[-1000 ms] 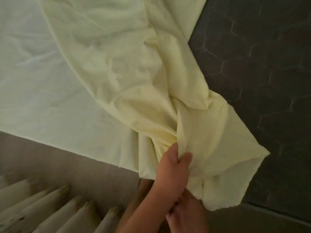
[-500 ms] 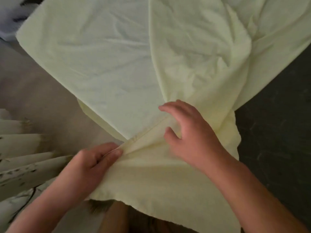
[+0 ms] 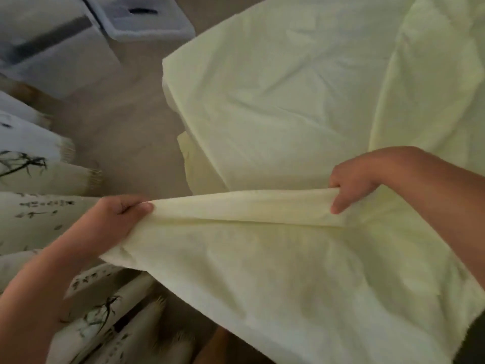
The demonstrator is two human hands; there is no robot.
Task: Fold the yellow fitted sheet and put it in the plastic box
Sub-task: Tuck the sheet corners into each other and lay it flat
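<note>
Right now my left hand (image 3: 118,214) pinches one end of a taut fold of the yellow fitted sheet (image 3: 288,101), and my right hand (image 3: 354,185) grips the other end, fingers curled over it. The rest lies spread on the floor (image 3: 126,132) beyond; the plastic box (image 3: 157,30) stands well apart, upper left. An uneven pull could slip the edge from the left pinch and skew the fold.
</note>
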